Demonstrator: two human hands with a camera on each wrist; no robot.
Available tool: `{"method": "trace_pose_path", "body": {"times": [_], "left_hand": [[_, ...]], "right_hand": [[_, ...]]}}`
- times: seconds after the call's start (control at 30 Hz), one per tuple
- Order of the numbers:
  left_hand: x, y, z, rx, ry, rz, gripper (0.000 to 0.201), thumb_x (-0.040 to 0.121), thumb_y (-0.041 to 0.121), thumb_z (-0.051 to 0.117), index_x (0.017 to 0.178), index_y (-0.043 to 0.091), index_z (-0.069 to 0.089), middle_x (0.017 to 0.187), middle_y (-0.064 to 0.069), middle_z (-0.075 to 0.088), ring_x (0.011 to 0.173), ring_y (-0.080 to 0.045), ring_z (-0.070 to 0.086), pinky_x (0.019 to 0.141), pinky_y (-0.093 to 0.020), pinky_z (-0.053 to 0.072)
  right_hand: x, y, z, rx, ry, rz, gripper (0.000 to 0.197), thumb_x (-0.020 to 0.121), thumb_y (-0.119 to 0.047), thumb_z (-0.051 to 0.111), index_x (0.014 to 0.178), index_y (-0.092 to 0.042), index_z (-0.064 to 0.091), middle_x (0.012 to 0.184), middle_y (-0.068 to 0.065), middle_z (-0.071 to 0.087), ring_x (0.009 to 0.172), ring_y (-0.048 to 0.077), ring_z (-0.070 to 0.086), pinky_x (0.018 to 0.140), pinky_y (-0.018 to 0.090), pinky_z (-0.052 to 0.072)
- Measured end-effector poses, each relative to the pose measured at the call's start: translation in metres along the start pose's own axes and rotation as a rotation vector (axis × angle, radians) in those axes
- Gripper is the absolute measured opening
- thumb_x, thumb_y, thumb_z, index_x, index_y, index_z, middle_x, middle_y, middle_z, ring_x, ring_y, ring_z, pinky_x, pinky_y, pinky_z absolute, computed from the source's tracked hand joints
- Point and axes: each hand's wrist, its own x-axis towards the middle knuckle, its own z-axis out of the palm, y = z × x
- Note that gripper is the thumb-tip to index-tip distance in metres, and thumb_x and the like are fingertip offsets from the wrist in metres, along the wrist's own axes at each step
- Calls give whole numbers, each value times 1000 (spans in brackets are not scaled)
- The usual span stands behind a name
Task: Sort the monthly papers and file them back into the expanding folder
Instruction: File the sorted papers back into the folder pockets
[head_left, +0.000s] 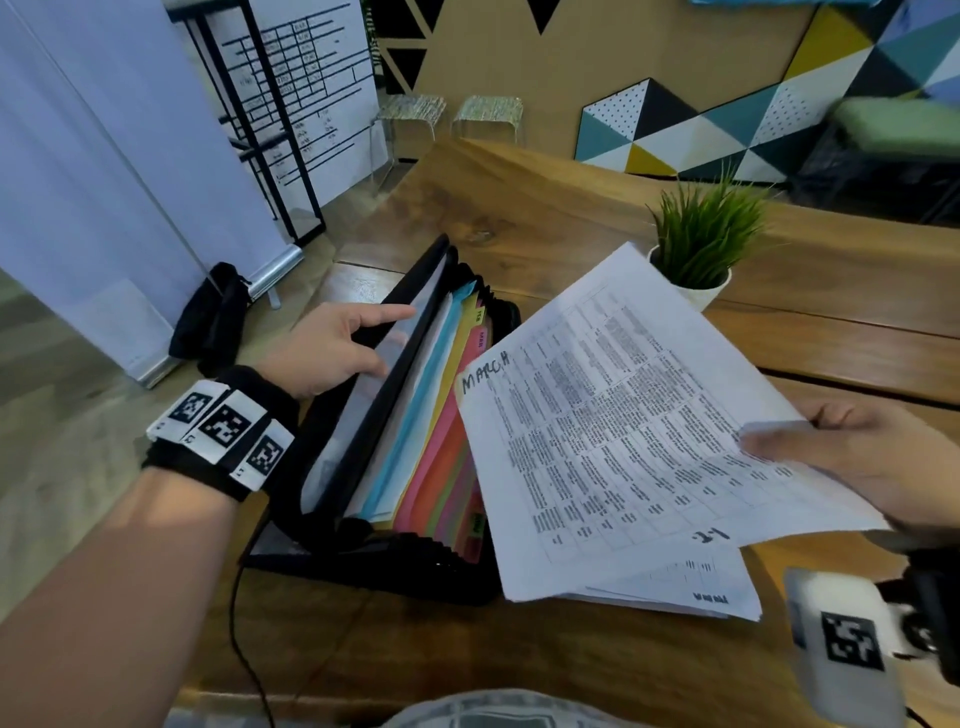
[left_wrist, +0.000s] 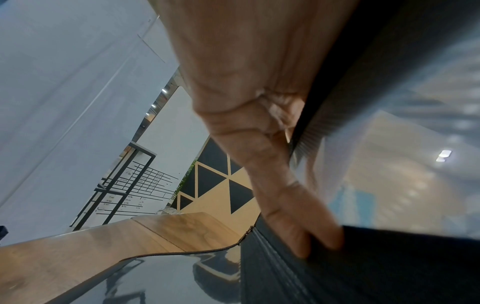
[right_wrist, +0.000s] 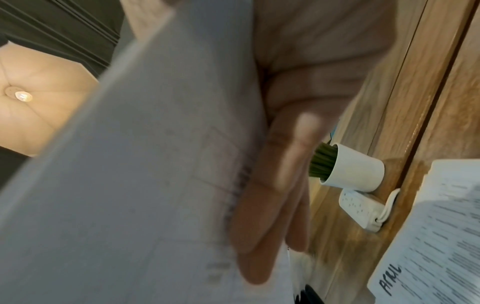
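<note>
Wooden bench (head_left: 571, 208): expanding folder (head_left: 415, 415) stands open. Left hand (head_left: 332, 348), fingers straight, props its front flap; right hand (head_left: 857, 457) pinches the MARCH sheet (head_left: 613, 415) above the folder. Filing step; next needs locating the March tab and sliding it in.

The expanding folder (head_left: 363, 551) in front of me is black, with dividers (head_left: 426, 415) in white, light blue, yellow, pink and orange. The sheet (head_left: 623, 415) I hold is white with dense black printed text in a table grid and "MARCH" handwritten in black. The counter (head_left: 519, 208) is brown wood grain. The plant (head_left: 706, 228) is green in a white pot (head_left: 701, 293).
</note>
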Motion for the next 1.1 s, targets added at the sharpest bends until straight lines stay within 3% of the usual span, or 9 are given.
{"method": "trace_pose_path", "body": {"times": [0.13,0.23,0.3,0.4,0.53,0.63,0.8,0.97,1.1], "left_hand": [[1,2,4,21,1,-3,67,75,-10,65,128,29,56,131,6,56,124,-10,49,112,-34,32],[1,6,7,31,-14,-23,66,76,-10,64,130,29,55,128,6,57,121,-13,51,111,-36,34],[0,7,8,37,-21,-30,67,76,-9,65,128,32,55,129,5,57,121,-12,51,112,-36,32],[-1,7,8,59,-28,-27,67,77,-8,64,130,31,54,134,5,54,125,-10,46,111,-28,28],[0,8,6,59,-23,-36,67,76,-8,64,129,33,55,131,7,56,117,-7,51,98,-19,37],[0,9,7,48,-10,-43,68,75,-8,64,130,31,56,134,5,54,123,-11,48,109,-30,35],[1,7,2,84,15,-17,67,74,-4,66,128,35,56,135,10,52,128,-7,42,111,-27,28],[2,5,-2,70,16,-9,67,73,-3,67,125,38,57,134,10,54,127,-5,43,103,-20,31],[2,10,4,58,20,-1,66,75,-7,64,131,28,56,134,7,51,120,-1,43,86,-1,30]], "right_hand": [[17,1,14,-12,-13,31,76,32,-32,93,98,-1,70,101,24,68,90,40,67,77,48,56],[35,-1,31,-112,134,-44,32,65,-21,82,91,-6,73,94,15,72,90,33,68,89,54,49],[45,-3,45,-210,297,-115,6,80,-7,67,81,-9,73,81,9,73,73,20,69,75,36,56],[51,-2,72,-338,464,-256,9,81,-5,62,78,-6,70,68,15,66,55,17,53,51,24,40],[53,10,102,-439,450,-335,11,85,-10,58,83,-10,69,60,8,61,50,16,46,47,21,33],[57,11,118,-496,477,-353,21,84,-7,53,65,2,52,54,10,42,52,20,36,48,27,25],[57,-8,124,-678,532,-421,41,85,-2,48,52,-20,31,48,-3,34,44,10,31,40,14,30],[56,-14,121,-734,507,-436,28,86,-4,48,59,-8,44,51,1,40,47,15,36,40,19,24],[65,4,151,-633,363,-346,17,89,-11,51,82,-1,62,75,12,63,62,19,54,49,20,38]]}}
